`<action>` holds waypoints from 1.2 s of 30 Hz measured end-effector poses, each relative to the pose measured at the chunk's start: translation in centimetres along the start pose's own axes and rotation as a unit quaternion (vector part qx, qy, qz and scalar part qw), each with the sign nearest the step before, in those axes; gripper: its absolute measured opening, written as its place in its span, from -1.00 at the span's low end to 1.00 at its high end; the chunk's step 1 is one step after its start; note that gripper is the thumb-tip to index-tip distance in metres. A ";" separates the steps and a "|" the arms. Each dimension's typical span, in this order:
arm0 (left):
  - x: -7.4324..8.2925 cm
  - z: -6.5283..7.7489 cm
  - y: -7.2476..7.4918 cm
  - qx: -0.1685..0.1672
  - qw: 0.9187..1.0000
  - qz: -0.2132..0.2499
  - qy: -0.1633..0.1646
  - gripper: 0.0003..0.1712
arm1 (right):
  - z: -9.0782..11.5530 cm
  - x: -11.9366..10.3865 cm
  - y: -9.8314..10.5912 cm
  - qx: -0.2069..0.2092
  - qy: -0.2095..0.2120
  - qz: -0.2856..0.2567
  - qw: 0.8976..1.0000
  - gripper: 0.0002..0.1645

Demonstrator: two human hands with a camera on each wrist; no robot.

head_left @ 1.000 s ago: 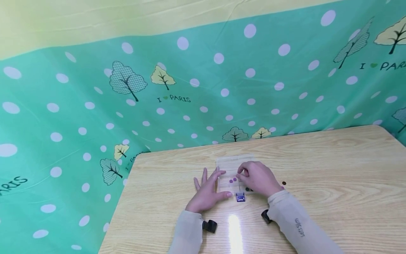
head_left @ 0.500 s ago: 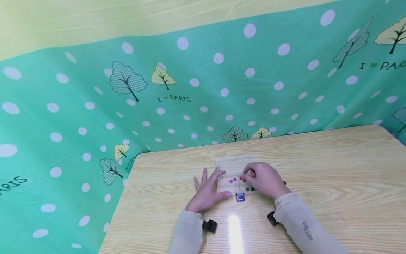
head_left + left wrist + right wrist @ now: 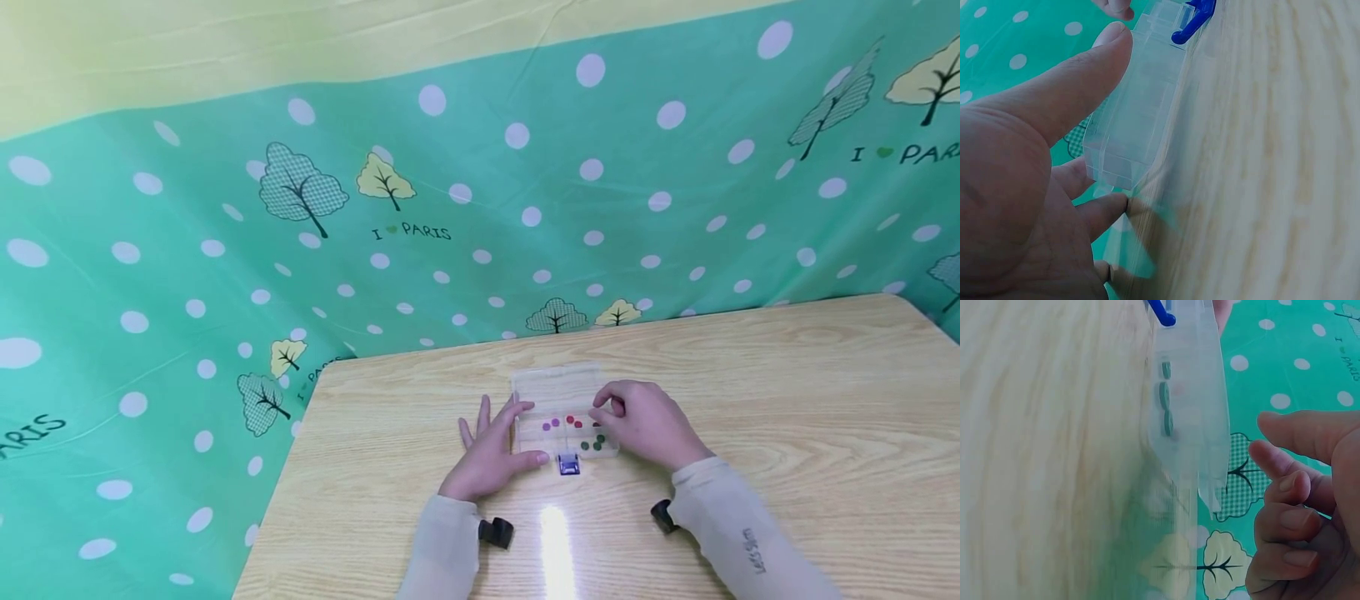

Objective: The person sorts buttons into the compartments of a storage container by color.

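Observation:
A clear plastic compartment box (image 3: 555, 381) with a blue latch (image 3: 569, 465) stands on the table, its lid raised at the back. Purple button-like discs (image 3: 547, 427) lie in its left part, red ones (image 3: 570, 420) right of the middle, and several green ones (image 3: 585, 446) at the front right. My left hand (image 3: 487, 462) rests at the box's left side, thumb along the front, index finger over the back, the others spread. My right hand (image 3: 648, 423) is over the right end, thumb and index tips slightly apart with nothing visible between them, other fingers curled.
The wooden table (image 3: 787, 400) extends to both sides. A green dotted cloth (image 3: 465, 283) hangs behind its back edge. Each wrist carries a black camera mount (image 3: 496, 533). Light reflects off the tabletop in front of the box.
My right hand has moved rightward along the box, from near the purple discs to the right end, uncovering the red discs and more of the green ones. My left hand stays in place.

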State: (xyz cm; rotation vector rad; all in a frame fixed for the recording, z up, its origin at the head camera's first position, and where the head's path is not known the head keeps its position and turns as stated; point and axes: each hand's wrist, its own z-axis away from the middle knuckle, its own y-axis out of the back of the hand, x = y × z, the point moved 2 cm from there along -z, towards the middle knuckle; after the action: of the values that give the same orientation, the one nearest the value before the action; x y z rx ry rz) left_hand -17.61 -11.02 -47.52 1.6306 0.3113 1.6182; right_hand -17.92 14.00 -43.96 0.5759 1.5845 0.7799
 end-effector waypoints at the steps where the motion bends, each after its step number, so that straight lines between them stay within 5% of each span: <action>1: 0.0 0.0 0.0 0.000 1.000 0.000 0.000 -0.09 | 0.1 0.1 0.1 0.000 0.000 -0.001 1.000 -0.87; 22: 0.2 0.1 0.1 0.001 1.000 -0.001 -0.003 -0.09 | 1.4 2.7 2.3 0.010 -0.002 -0.023 1.000 -0.82; 36: 0.0 0.0 0.1 -0.002 1.000 0.000 -0.003 -0.09 | 2.3 4.7 3.3 -0.020 0.005 -0.042 0.999 -0.86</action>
State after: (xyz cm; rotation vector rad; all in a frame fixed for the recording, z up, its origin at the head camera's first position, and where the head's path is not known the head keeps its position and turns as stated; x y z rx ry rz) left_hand -17.60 -11.06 -47.47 1.6331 0.3047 1.6132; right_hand -16.62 19.97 -44.64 0.4745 1.5878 0.7506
